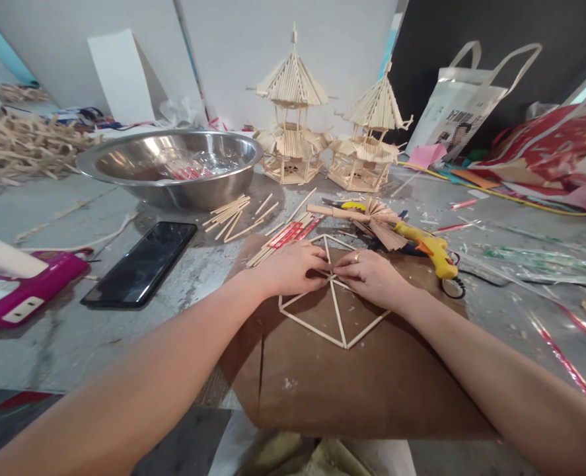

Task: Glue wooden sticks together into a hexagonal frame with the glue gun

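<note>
"Frame of thin, pale wooden sticks (337, 314): where did it lie in the head view?"

"Flat on the brown, smooth-looking sheet (362, 396), closer to that sheet's far edge than its near one, with spokes meeting at a central hub. The sheet lay over the near edge of the grey, scuffed desk (49, 350)."

"And the grip?"

"The bare right hand (374, 281), with a gold-coloured ring (357, 258), had thumb and fingertip pinched together on the hub. The bare left hand (297, 268) touched the hub from the other side, but I couldn't tell whether its curled fingers were clamped there or merely resting."

"How was such a join best handled?"

"With one hand steadying the spokes flat, I'd judge, while the other nudged the stick ends until they met neatly. Light pressure suited it, since thin sticks could skew or snap."

"Anything close enough to matter?"

"The yellow-bodied glue gun (431, 250) lay by the sheet's far right corner, so the right forearm was best kept clear of it. Pale sticks in red paper (287, 233) lay just beyond the left hand. Toward the desk's far edge stood two pale, stick-built pagoda models (293, 92)."
</note>
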Demonstrator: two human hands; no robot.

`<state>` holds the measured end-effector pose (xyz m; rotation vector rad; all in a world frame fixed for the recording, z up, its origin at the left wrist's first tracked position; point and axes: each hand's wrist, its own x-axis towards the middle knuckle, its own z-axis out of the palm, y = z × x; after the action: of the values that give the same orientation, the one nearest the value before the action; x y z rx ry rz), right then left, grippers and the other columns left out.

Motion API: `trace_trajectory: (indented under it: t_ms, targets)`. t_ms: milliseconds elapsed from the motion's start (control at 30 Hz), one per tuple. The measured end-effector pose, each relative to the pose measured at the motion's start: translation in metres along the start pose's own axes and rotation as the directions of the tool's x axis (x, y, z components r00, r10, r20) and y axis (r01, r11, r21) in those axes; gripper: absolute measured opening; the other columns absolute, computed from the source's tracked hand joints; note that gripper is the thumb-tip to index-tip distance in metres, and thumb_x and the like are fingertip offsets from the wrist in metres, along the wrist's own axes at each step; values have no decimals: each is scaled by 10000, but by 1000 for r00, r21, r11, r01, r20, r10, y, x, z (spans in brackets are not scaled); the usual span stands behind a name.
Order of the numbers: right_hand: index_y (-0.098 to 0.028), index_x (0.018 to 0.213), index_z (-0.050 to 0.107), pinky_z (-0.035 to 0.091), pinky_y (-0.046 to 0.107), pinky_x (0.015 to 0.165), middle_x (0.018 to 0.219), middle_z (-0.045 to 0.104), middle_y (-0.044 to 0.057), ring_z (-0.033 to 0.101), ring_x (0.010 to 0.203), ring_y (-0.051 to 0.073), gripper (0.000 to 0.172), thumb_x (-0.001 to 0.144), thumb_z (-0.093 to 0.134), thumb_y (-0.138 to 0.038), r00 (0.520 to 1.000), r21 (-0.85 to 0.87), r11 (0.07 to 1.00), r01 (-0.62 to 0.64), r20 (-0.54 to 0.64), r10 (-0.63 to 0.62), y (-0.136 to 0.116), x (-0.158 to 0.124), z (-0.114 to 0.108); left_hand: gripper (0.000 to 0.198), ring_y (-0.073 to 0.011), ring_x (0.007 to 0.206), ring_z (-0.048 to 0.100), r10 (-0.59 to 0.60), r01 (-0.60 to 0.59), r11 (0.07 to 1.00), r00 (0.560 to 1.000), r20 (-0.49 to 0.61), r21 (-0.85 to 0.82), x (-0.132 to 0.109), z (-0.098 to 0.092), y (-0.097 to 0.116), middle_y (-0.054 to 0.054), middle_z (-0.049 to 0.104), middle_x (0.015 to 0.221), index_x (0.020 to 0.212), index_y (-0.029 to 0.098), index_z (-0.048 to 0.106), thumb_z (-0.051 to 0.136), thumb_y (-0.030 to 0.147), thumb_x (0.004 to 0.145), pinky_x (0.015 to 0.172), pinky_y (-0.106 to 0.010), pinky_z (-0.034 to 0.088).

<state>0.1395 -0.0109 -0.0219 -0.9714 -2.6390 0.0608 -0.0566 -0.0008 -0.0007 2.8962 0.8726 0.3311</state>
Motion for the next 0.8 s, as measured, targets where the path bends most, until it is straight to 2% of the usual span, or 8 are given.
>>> trace_trajectory:
  t_ms: [467, 700, 800]
  targets:
    - [-196, 855, 675, 408, 273, 747, 916, 646, 49, 546, 827, 153, 246, 802, 435, -207, 1000, -5, 1000, -12, 22, 13, 0, 0, -1, 234, -148, 868, 499, -31, 31, 999, 1000, -5, -33, 0, 3, -1, -24, 559, 946, 922, 205, 601, 500, 303, 735, 812, -273, 369]
    - [-186, 883, 672, 422, 283, 744, 922, 646, 53, 545, 831, 161, 251, 806, 436, -223, 1000, 13, 1000, -16, 4, 16, 1, -1, 1, 331, -160, 898, 481, -41, 40, 999, 999, 26, 18, 0, 0, 2, -24, 516, 980, 1054, 238, 537, 486, 298, 733, 809, -275, 364]
    - [-186, 893, 670, 425, 289, 750, 923, 646, 57, 546, 836, 162, 252, 805, 437, -220, 1000, 8, 1000, -18, 3, 18, 1, -1, 1, 328, -165, 909, 478, -52, 51, 998, 998, 43, 33, 0, 0, 2, -24, 510, 1015, 1049, 238, 535, 478, 310, 734, 817, -281, 355]
